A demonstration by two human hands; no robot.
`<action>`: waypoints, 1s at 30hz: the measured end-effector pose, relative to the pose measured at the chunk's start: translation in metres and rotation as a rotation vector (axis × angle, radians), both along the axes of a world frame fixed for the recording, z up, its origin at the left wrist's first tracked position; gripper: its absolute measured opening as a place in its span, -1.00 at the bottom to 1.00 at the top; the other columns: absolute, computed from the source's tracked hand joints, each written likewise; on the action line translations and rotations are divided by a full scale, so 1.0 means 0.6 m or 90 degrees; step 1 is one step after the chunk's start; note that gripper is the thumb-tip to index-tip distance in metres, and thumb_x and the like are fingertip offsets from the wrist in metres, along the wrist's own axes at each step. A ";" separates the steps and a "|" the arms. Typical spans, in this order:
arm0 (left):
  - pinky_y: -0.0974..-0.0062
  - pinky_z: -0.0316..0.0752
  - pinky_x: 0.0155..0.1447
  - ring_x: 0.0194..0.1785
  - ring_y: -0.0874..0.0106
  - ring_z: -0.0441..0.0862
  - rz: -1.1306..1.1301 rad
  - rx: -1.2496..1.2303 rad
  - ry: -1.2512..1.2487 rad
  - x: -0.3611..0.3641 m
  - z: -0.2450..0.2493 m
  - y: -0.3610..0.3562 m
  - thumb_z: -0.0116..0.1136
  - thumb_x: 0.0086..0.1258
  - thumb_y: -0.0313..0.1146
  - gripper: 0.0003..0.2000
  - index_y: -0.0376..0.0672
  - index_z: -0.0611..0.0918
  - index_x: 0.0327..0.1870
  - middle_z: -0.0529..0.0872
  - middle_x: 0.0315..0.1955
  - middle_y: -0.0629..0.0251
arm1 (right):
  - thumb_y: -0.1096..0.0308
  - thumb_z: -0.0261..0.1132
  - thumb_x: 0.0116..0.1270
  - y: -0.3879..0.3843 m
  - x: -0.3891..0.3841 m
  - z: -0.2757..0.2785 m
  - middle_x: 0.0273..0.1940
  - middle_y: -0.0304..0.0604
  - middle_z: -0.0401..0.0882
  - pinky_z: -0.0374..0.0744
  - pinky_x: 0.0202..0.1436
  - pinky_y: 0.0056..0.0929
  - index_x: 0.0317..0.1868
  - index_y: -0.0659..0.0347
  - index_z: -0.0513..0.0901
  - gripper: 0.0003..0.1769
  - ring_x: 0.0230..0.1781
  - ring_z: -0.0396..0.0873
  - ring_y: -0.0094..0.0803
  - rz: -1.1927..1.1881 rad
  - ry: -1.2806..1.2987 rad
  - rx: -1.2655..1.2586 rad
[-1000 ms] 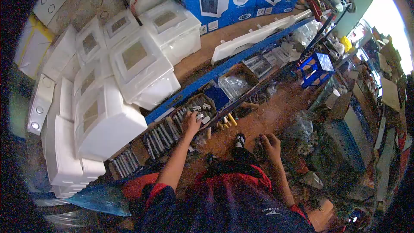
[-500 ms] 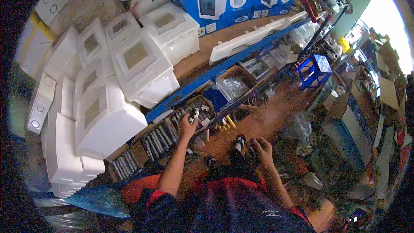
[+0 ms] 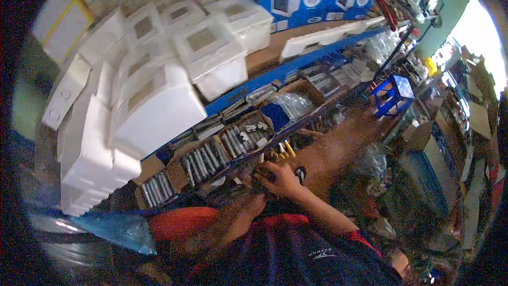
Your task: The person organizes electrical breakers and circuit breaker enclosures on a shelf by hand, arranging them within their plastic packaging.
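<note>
My right hand [image 3: 279,178] is in front of the lower shelf, its fingers curled together; whatever lies in them is too dark to make out. My left hand [image 3: 253,205] is low beside it, close to my body and smeared by motion, so its fingers cannot be read. Just beyond both hands, a cardboard box [image 3: 271,124] holds small white plastic pieces [image 3: 244,136] on top of slim grey metallic parts [image 3: 233,144]. Beside it, another open box holds a row of similar slim parts [image 3: 201,162].
White plastic enclosures [image 3: 159,108] are stacked on the upper shelf, with blue printed cartons [image 3: 301,0] behind. A blue shelf beam [image 3: 254,88] runs above the boxes. A blue stool [image 3: 392,95] stands farther along the floor. Cardboard and plastic bags [image 3: 374,161] clutter the right side.
My left hand has withdrawn from the box of white pieces towards my body. My right hand has moved left and forward, close to the left. The view has shifted slightly.
</note>
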State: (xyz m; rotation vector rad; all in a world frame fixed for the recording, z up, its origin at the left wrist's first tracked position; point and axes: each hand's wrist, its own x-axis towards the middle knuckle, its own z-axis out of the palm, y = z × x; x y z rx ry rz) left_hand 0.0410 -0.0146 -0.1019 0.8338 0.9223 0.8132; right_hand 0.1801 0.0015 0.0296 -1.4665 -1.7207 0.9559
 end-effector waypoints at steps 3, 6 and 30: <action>0.41 0.39 0.15 0.06 0.38 0.49 0.037 -0.010 -0.015 -0.028 0.039 -0.014 -0.08 0.48 -0.20 -0.65 -0.17 0.42 0.17 0.52 0.05 0.29 | 0.27 0.32 0.23 0.005 -0.018 0.012 -0.32 -0.13 0.62 0.52 -0.09 -0.39 -0.05 0.32 0.54 -0.64 -0.23 0.60 -0.31 0.037 0.120 -0.063; 0.41 0.37 0.17 0.08 0.37 0.47 0.070 -0.021 -0.019 -0.049 0.077 -0.021 -0.08 0.48 -0.22 -0.66 -0.17 0.42 0.18 0.51 0.07 0.29 | 0.26 0.31 0.25 0.003 -0.041 0.044 -0.24 -0.15 0.60 0.50 -0.07 -0.40 0.02 0.33 0.48 -0.59 -0.18 0.55 -0.42 -0.036 0.335 -0.170; 0.33 0.45 0.07 -0.02 0.25 0.60 -0.081 0.274 0.318 -0.128 0.195 -0.007 0.20 0.25 -0.35 -0.67 -0.28 0.55 0.01 0.65 -0.11 0.03 | 0.45 0.21 0.31 -0.041 -0.067 0.045 -0.14 -0.23 0.55 0.50 -0.08 -0.53 0.09 0.26 0.42 -0.66 -0.16 0.50 -0.56 0.012 0.471 -0.100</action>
